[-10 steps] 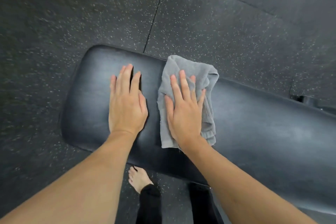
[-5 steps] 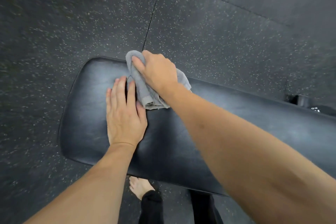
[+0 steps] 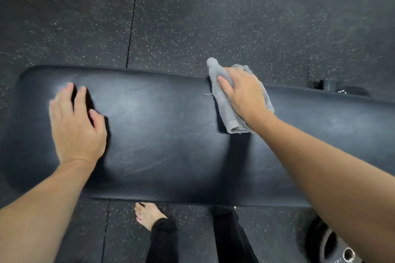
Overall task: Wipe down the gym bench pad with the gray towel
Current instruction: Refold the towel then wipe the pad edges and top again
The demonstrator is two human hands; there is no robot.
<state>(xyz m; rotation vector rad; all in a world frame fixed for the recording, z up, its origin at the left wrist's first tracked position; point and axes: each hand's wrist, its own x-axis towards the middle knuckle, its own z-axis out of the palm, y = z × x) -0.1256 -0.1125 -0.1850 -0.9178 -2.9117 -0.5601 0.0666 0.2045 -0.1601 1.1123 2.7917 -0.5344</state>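
The right hand (image 3: 243, 94) presses down on the bunched gray towel (image 3: 226, 111), fingers curled over the cloth — the towel lies under that palm at the far edge of the black bench pad (image 3: 166, 134), one corner poking past the rim. The left hand (image 3: 74, 126) rests flat on the pad with fingers spread and nothing in it, well apart from the towel. Below the hands, beyond the pad's near edge, a bare foot (image 3: 147, 215) stands on the speckled rubber floor (image 3: 192, 17).
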